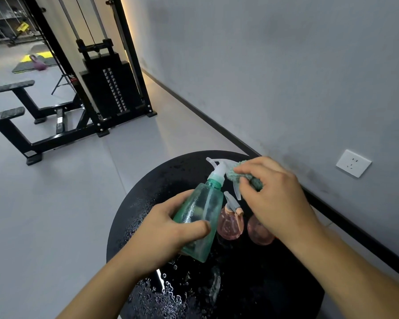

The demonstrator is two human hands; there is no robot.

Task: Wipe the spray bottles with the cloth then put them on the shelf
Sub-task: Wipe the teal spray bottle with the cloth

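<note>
The left hand (168, 229) has its grip curled round the body of a green spray bottle (202, 217), holding it tilted above the round black worktop (134, 217), nozzle pointing far. The right hand (276, 199) pinches a green cloth (234, 172) against the bottle's white spray head (219, 165). Two pink spray bottles (229, 223) stand on the wet worktop just right of the green one, the right one partly hidden by the right hand.

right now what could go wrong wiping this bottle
The translucent green plastic spray bottle looks wet, so it might slip from the left hand. The right hand rubbing the teal fluffy cloth hovers over two pink round spray bottles and could topple them on the wet black round table.
</note>
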